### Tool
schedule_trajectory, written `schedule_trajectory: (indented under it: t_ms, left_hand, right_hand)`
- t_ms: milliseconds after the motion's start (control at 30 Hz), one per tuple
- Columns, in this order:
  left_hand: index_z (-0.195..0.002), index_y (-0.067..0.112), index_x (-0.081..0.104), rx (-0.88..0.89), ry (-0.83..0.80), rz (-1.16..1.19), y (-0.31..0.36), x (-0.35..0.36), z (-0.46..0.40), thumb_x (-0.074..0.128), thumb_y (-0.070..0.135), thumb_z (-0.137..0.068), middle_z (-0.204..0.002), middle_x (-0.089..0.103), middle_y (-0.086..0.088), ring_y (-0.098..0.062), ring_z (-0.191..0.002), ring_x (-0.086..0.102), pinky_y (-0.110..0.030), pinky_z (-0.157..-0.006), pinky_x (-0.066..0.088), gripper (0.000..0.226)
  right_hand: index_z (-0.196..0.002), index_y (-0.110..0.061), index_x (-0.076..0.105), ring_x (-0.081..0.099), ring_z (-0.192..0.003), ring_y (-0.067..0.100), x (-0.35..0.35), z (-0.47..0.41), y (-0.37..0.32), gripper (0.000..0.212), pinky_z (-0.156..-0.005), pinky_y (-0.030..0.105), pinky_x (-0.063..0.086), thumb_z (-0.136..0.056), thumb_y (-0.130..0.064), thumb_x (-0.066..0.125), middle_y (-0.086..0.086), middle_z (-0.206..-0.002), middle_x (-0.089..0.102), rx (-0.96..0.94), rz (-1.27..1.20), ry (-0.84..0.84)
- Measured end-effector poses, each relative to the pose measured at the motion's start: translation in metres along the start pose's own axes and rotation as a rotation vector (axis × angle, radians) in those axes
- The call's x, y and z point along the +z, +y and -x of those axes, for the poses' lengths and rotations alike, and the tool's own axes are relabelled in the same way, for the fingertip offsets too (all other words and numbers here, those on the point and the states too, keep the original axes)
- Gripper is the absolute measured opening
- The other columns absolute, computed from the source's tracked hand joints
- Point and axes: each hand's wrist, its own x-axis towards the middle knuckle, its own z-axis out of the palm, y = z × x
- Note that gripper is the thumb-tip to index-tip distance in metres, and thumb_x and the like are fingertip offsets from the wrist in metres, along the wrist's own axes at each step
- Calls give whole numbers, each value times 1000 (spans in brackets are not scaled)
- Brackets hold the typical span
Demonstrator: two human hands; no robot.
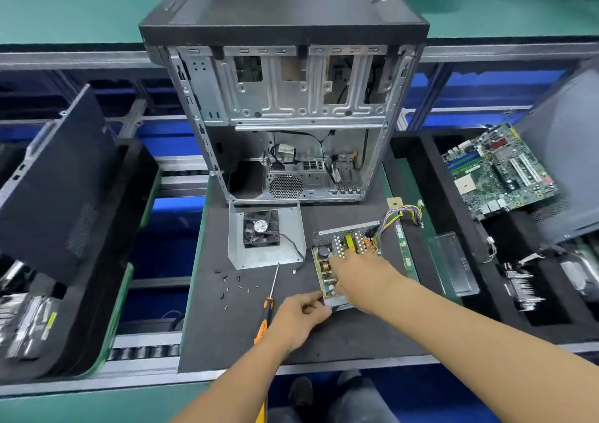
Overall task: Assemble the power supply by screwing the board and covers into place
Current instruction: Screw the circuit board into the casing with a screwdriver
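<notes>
The right hand lies over the near half of the power supply board, so the board's middle and the fingertips are hidden, and I cannot tell whether the fingers are closed on anything or merely resting flat; the left hand pinches at the near left corner of the metal base under the board, thumb and forefinger drawn nearly together, though whether a screw sits between them is too small to make out; the board sits in that base on the dark mat, directly beneath the right hand and just right of the left; its bundle of coloured wires trails off toward the far right; the fan cover lies apart, to the board's left, fan facing up; an orange-handled screwdriver rests on the mat just beside the left wrist, ungripped; small dark screws are scattered farther left; the open computer case stands behind.
</notes>
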Motion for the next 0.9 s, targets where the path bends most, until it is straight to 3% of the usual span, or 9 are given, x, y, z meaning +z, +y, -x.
schedule_trajectory:
  t_ms: [100, 233, 333, 433, 533, 600, 700, 833, 900]
  left_hand:
    - [-140, 8, 57, 11, -8, -8, -3, 0, -2, 66, 15, -96, -74, 40, 8, 3, -60, 38, -4, -71, 34, 45]
    - [-139, 9, 57, 26, -5, -35, -6, 0, -3, 68, 16, -95, -84, 47, 7, -1, -69, 42, -6, -75, 37, 46]
    - [-140, 10, 57, 22, 10, -31, -5, -1, -2, 69, 16, -94, -91, 52, 4, -5, -78, 47, -8, -80, 39, 47]
    - [-139, 9, 58, 29, 20, -33, -4, -1, -2, 69, 15, -94, -95, 53, 1, -7, -80, 48, -8, -83, 40, 47]
    - [-138, 7, 58, 28, 14, -27, -7, 0, -4, 69, 14, -94, -92, 53, 2, -7, -78, 47, -6, -78, 39, 46]
    - [-139, 9, 57, 28, 18, -29, -8, 0, -4, 69, 15, -95, -86, 52, 7, -5, -77, 46, -5, -76, 38, 46]
    - [-139, 9, 59, 25, 7, -34, -9, 0, -5, 69, 14, -94, -81, 52, 12, -3, -73, 45, -6, -76, 38, 46]
    - [-139, 8, 58, 1, 14, -83, -8, -1, -3, 58, 12, -100, -105, 61, 3, -4, -85, 53, -7, -87, 39, 40]
    - [-139, 5, 57, -18, 8, -75, -8, -1, -4, 50, 4, -102, -113, 65, -3, -11, -97, 59, -15, -95, 43, 38]
  right_hand:
    - [-125, -6, 44, 56, -104, 31, -2, 0, 6, 42, -72, 32, 35, -86, 2, 54, 15, -122, 40, -63, -15, 36]
    - [-115, -7, 59, 62, -107, 31, -12, -3, 2, 29, -74, 36, 46, -90, 4, 50, 12, -116, 57, -111, 60, 8]
    - [-130, -6, 46, 55, -114, 31, -8, -3, -3, 40, -79, 37, 44, -91, 0, 52, 13, -127, 50, -36, -3, -23]
    - [-126, -7, 43, 51, -108, 28, -12, -6, -1, 44, -71, 30, 35, -85, 4, 52, 13, -122, 40, -94, -58, 41]
    - [-122, -7, 53, 60, -106, 29, -16, -9, -5, 38, -78, 36, 48, -87, 7, 51, 13, -119, 49, -85, -26, 56]
    - [-125, -6, 55, 59, -113, 34, -14, -9, -11, 32, -85, 39, 49, -94, 0, 49, 13, -123, 54, -50, -15, 10]
    - [-131, -8, 45, 52, -115, 38, -11, -9, -9, 33, -88, 42, 44, -101, -19, 48, 17, -129, 43, -12, -76, -40]
    - [-123, -7, 47, 54, -112, 34, -11, -8, -1, 34, -85, 40, 46, -90, 2, 48, 15, -122, 45, -4, -49, -6]
    - [-129, -12, 51, 57, -113, 35, -10, -10, 0, 37, -82, 40, 48, -94, 0, 45, 14, -120, 52, -16, 36, -7]
